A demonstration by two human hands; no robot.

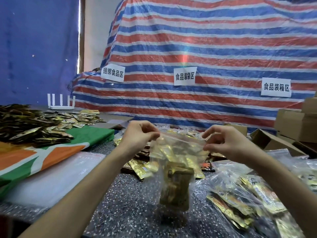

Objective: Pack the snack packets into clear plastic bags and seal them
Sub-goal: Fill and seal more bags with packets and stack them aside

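Note:
A clear plastic zip bag [176, 152] hangs in the air above the speckled table [123, 203], with gold snack packets [176, 186] bunched inside it. My left hand [139, 134] pinches the bag's top strip at its left end. My right hand [223, 143] pinches the same strip at its right end. Loose gold snack packets [137, 166] lie on the table just behind the bag.
Filled clear bags [240, 200] are heaped at the right. A stack of flat empty bags [56, 176] lies at the left beside a green and orange cloth [51, 152]. A big pile of packets [25, 124] sits far left, cardboard boxes [295, 127] far right, a striped tarp [188, 48] behind.

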